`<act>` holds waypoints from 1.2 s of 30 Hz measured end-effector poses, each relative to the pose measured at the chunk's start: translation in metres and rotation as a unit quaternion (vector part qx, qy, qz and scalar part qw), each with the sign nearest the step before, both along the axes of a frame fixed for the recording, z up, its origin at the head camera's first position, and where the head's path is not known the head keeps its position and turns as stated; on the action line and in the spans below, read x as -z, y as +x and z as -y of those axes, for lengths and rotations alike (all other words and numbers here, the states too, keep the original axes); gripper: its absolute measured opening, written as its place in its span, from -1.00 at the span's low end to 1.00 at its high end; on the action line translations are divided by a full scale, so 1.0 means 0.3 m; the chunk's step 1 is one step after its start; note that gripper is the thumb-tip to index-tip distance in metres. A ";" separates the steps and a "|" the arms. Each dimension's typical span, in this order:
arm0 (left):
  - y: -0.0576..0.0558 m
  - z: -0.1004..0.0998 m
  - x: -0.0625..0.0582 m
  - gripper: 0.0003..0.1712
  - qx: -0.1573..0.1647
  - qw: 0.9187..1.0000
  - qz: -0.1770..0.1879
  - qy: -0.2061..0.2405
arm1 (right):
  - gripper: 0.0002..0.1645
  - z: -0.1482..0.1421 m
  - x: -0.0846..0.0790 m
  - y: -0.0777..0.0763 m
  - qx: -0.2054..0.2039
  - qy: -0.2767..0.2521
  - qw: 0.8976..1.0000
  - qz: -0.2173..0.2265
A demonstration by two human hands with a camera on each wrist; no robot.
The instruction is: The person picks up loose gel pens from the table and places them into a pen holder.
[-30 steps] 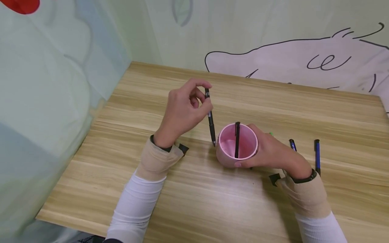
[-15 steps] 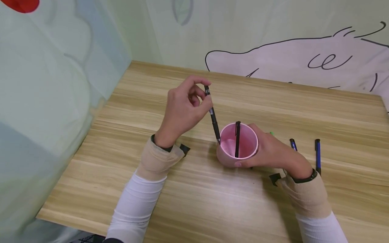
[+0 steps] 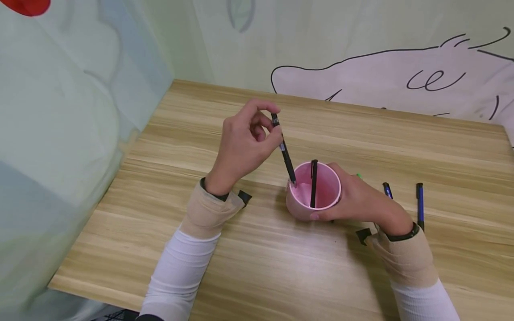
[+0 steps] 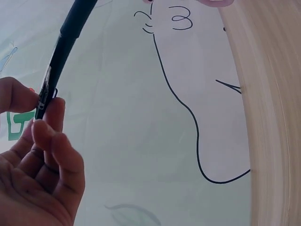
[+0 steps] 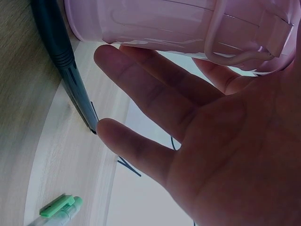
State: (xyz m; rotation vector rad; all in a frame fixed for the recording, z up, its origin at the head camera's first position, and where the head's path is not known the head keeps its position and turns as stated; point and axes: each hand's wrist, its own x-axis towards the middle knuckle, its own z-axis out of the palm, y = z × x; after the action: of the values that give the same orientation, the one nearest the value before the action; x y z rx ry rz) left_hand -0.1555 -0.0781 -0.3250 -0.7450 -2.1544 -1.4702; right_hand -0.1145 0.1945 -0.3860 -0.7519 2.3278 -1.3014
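My left hand [image 3: 242, 140] pinches a black pen [image 3: 287, 161] near its upper end, between thumb and fingers. The pen slants down to the right, and its tip overlaps the left rim of a pink cup [image 3: 298, 210] in the head view. Around the cup's right side, my right hand [image 3: 359, 198] grips it with the thumb at the front. One black pen [image 3: 313, 185] leans inside the cup. In the left wrist view the held pen [image 4: 63, 52] rises from the fingertips. The right wrist view shows the cup's wall [image 5: 155, 23] with a wire loop on it.
Two blue-and-black pens [image 3: 420, 205] lie on the wooden table [image 3: 257, 272] right of the cup, one partly behind the right wrist. Near the right fingers lie a dark pen [image 5: 73, 80] and a green-capped pen [image 5: 61, 207]. A printed cloth backdrop [image 3: 225, 53] borders the table.
The black pen's tip has swung right and up, from beside the cup to over its left rim. My right hand and the cup have hardly moved.
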 end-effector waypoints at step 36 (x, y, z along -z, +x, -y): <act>-0.001 -0.025 0.010 -0.72 0.035 0.998 -0.032 -0.052 | 0.10 -0.001 -0.005 -0.001 0.004 0.001 1.000 0.012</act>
State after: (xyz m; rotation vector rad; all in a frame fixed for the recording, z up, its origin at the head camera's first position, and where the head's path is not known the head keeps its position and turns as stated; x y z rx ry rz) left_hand -0.1556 -0.0705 -0.3280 -0.9002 -2.1906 -1.3560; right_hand -0.1148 0.1947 -0.3844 -0.7221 2.3153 -1.3039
